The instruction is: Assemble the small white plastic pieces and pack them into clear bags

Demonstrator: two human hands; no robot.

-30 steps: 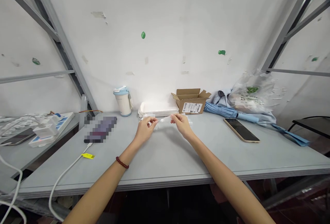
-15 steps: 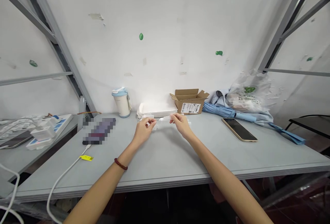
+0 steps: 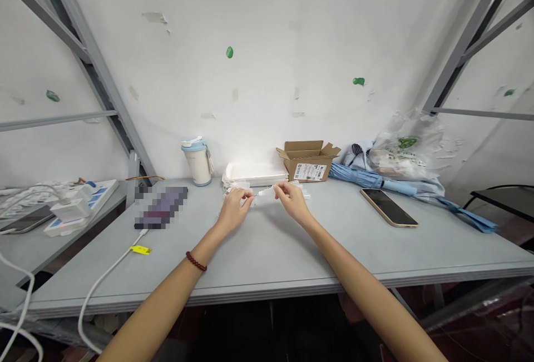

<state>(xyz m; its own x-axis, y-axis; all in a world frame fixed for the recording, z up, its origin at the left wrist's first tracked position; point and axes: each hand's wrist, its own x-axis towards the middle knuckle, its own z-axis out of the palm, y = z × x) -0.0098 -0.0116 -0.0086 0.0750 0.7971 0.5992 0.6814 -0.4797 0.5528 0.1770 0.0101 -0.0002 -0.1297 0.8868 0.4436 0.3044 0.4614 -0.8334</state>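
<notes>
Pinching a small white item (image 3: 264,192) with left fingers (image 3: 241,192) and right fingers (image 3: 281,188), grey table (image 3: 271,251) beneath, open cardboard box (image 3: 302,160) behind

Left fingers (image 3: 247,202), right fingers (image 3: 284,187) hold white piece (image 3: 265,192) between them; open carton (image 3: 309,169) behind

Cool indoor light, white wall (image 3: 287,45) brightest low at centre, soft shadows on the grey counter (image 3: 267,262), darkness underneath, wide-angle stretching at edges, pixelation obscuring a device (image 3: 164,206).
</notes>
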